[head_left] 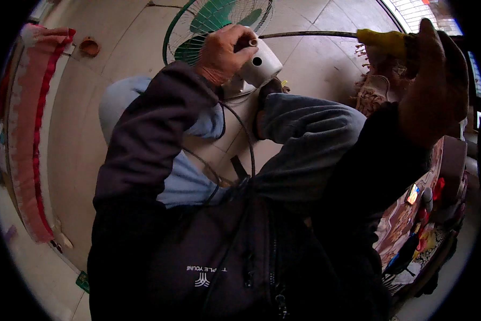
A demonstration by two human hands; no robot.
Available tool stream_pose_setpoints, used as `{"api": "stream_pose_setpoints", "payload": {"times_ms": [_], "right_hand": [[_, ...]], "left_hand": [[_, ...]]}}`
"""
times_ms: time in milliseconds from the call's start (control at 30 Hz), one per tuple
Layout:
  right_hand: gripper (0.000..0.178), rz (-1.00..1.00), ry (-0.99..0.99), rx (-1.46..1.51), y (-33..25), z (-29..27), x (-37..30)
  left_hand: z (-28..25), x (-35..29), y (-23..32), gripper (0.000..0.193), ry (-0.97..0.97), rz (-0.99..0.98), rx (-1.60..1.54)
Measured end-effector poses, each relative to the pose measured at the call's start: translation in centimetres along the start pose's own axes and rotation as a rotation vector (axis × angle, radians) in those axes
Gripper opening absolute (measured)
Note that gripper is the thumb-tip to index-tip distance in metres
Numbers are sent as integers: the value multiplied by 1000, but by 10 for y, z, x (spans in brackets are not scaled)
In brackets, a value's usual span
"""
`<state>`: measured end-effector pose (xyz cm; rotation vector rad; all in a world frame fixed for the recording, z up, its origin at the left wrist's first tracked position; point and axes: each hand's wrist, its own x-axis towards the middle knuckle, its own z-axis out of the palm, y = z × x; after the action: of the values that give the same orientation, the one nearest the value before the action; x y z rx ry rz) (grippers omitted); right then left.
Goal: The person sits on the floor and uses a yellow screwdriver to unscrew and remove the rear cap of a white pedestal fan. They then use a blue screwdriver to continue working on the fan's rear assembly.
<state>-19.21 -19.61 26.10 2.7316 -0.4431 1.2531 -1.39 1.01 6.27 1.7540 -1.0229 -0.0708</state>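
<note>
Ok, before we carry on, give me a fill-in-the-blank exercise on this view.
The fan blades are ____ in colour.
The screwdriver is in the person's ____ hand.
The screwdriver's handle is ____.
The hand at the white motor housing is the ____ one.
Missing words: green; right; yellow; left.

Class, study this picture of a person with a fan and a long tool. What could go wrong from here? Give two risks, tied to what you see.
1. The yellow-handled tool, in the right hand, reaches close to the fingers of the left hand; a slip might jab them.
2. The white housing is tilted, with the left hand at it; under pressure it might shift or roll.
</note>
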Motion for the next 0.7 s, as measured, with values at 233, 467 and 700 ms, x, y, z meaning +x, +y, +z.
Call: {"api": "stream_pose_setpoints", "payload": {"times_ms": [233,467,700], "right_hand": [[51,73,-29,-61,42,-11,-30],[36,590,-108,772,29,19,-68],[21,1348,-410,1596,-58,44,-77]], "left_hand": [[-15,10,15,20,-25,-321,-411],[-33,11,35,22,29,-479,-705],[-32,9,67,23,6,-553,-842]]}}
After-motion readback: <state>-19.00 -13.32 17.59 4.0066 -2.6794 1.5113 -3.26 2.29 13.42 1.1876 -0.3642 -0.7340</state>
